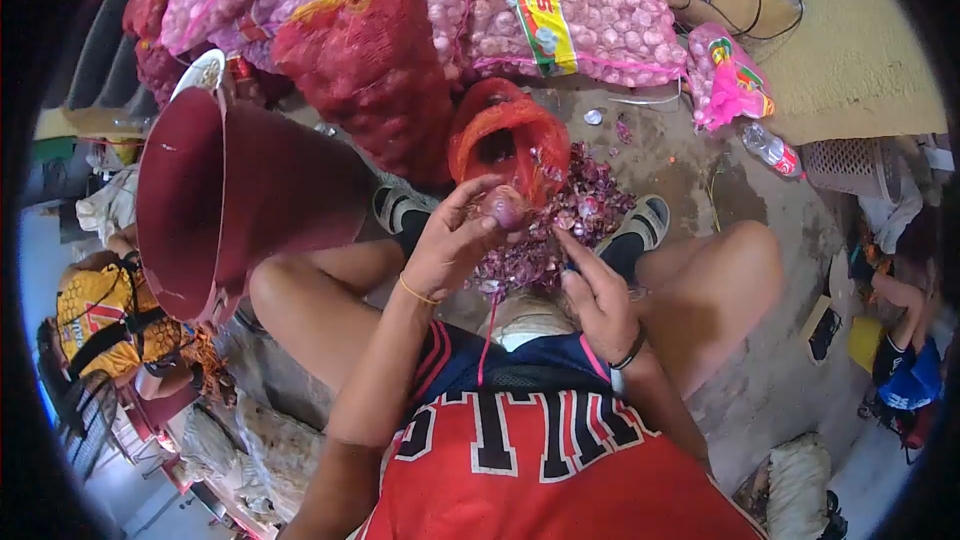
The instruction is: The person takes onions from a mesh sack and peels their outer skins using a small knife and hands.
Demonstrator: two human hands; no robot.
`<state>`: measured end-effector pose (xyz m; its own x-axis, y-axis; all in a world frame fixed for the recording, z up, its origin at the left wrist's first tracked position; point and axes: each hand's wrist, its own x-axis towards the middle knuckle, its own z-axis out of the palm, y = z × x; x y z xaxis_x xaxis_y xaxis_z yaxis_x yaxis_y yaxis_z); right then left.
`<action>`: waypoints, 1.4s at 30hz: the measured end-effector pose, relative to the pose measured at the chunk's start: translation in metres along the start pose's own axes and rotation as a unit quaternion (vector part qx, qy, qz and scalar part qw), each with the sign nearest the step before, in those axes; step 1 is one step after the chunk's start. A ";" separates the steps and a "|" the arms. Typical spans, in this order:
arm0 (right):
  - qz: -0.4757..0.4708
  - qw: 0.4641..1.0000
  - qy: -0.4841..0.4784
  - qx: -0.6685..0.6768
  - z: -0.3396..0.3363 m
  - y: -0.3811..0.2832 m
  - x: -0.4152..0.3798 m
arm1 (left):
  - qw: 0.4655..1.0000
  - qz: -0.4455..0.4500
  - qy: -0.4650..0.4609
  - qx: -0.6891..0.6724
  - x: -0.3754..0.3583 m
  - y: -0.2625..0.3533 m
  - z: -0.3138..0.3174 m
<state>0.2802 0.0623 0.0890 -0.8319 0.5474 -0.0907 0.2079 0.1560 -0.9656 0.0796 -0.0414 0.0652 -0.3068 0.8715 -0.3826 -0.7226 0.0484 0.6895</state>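
My left hand [462, 232] grips a purple-red onion [507, 208] between thumb and fingers, out in front of my lap. My right hand [600, 302] is just to its right, curled with the index finger pointing forward. A bit of something bluish shows between its thumb and fingers, too small to name. Below both hands, a heap of purple onion skins [590, 202] covers the floor between my feet. Just beyond the onion, an orange-red mesh bag [468, 145] lies with its mouth facing me; its inside is dark.
A large maroon tub [290, 180] leans at my left knee. Behind it stands a full red mesh sack [365, 70]; pink sacks of bulbs [620, 25] line the back. A plastic bottle [770, 148] and a basket [850, 168] are at right. Other people sit on both sides.
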 end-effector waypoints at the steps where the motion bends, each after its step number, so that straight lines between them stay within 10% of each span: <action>1: -0.013 1.000 0.003 0.003 0.002 -0.001 -0.004 | 0.998 0.012 0.002 -0.065 -0.011 0.001 0.007; 18: -0.029 0.997 0.017 0.072 0.026 -0.043 -0.029 | 0.985 0.158 -0.068 0.009 -0.054 -0.015 0.029; 31: -0.062 0.996 0.065 -0.013 0.029 -0.036 -0.028 | 0.994 0.015 -0.068 -0.087 -0.062 -0.015 0.021; 36: -0.013 0.993 0.057 0.106 0.033 -0.024 -0.031 | 0.968 0.188 -0.047 0.162 -0.063 -0.010 0.029; 42: 0.064 0.927 -0.017 0.369 0.030 -0.022 -0.036 | 0.989 0.114 -0.068 0.062 -0.065 -0.007 0.024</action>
<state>0.2900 0.0143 0.1064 -0.8432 0.4945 -0.2109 -0.0930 -0.5206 -0.8488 0.1196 -0.0868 0.0996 -0.3612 0.9238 -0.1272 -0.5600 -0.1058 0.8217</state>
